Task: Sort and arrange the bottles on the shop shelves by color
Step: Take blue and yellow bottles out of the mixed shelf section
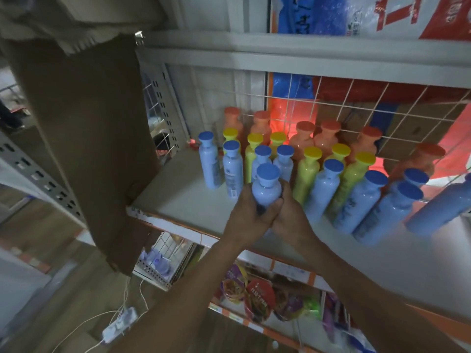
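Note:
A light blue bottle with a dark blue cap [266,186] is held just above the white shelf [188,200], near its front edge. My left hand [251,216] wraps its lower body from the left and my right hand [288,212] clasps it from the right. Behind it stand rows by colour: several blue bottles [233,169] in front, several yellow-green bottles [307,171] in the middle, several orange bottles [327,138] at the back against a white wire grid [356,108]. More blue bottles [362,200] lean at the right.
A brown cardboard sheet [84,128] hangs at the shelf's left end. Another shelf board [305,54] runs overhead with bags on it. Snack packets [257,299] fill the lower shelf. A white power strip with cables [119,324] lies on the floor at lower left.

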`<state>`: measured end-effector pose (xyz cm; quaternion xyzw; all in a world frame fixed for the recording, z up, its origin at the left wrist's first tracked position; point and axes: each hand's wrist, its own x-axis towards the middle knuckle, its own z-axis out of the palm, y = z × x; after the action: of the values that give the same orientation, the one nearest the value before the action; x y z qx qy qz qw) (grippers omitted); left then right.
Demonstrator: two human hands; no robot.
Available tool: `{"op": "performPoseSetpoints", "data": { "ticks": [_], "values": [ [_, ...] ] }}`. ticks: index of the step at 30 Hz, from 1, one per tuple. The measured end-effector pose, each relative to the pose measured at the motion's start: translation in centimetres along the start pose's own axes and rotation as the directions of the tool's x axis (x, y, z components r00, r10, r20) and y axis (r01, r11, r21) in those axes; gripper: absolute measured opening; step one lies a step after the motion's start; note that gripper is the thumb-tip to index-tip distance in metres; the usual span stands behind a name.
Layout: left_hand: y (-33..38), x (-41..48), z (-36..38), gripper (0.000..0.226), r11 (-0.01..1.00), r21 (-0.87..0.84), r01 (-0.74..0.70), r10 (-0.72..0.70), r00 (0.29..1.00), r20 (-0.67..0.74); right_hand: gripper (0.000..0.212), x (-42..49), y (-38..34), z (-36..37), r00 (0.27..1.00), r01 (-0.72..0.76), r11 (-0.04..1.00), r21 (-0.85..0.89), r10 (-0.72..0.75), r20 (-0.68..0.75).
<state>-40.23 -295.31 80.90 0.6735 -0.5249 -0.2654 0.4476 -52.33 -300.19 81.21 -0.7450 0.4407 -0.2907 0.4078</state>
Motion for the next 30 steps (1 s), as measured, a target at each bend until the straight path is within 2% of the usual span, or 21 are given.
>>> {"op": "performPoseSetpoints", "data": {
  "ticks": [3,4,7,10,16,22,24,27,30],
  "values": [
    [0.1,0.4,-0.5,0.068,0.997,-0.076,-0.027,0.032,0.997,0.064,0.064,0.0,-0.5,-0.6,0.999,-0.024,0.999,0.021,0.025,-0.045],
    [0.0,0.6,-0.9,0.067,0.999,-0.045,-0.030,0.032,0.999,0.037,0.069,0.1,0.1,-1.0,0.998,-0.011,0.999,0.031,0.013,-0.062],
    [-1.5,2.4,-3.0,0.050,0.987,0.154,-0.053,0.081,0.980,-0.182,0.068,-0.7,0.8,-2.6,0.992,-0.031,0.999,-0.006,0.030,-0.119],
    [-2.6,5.3,-4.9,0.056,0.968,0.252,0.020,0.043,0.970,-0.239,0.067,-1.5,2.1,-4.4,0.981,-0.070,0.997,0.035,0.075,-0.181],
    [-2.6,8.4,-4.5,0.066,0.989,0.118,0.093,-0.060,0.965,-0.255,0.073,-3.5,3.8,-6.2,0.957,-0.106,0.994,0.038,0.112,-0.268],
    [-2.0,9.6,-4.1,0.050,0.989,0.072,0.126,-0.107,0.969,-0.224,0.084,-3.7,4.0,-5.8,0.954,-0.102,0.985,0.137,0.136,-0.266],
    [-1.8,9.4,-4.4,0.044,0.989,0.077,0.128,-0.106,0.965,-0.238,0.084,-3.5,4.1,-5.7,0.957,-0.097,0.982,0.161,0.136,-0.257],
    [-2.0,7.5,-4.5,0.027,0.995,-0.016,0.099,-0.100,0.971,-0.217,0.079,-3.3,4.2,-5.7,0.957,-0.097,0.976,0.195,0.145,-0.252],
    [-2.1,4.8,-4.7,0.031,0.996,-0.026,0.085,-0.089,0.963,-0.255,0.078,-3.4,4.6,-5.8,0.963,-0.086,0.972,0.220,0.138,-0.230]
  ]
}}
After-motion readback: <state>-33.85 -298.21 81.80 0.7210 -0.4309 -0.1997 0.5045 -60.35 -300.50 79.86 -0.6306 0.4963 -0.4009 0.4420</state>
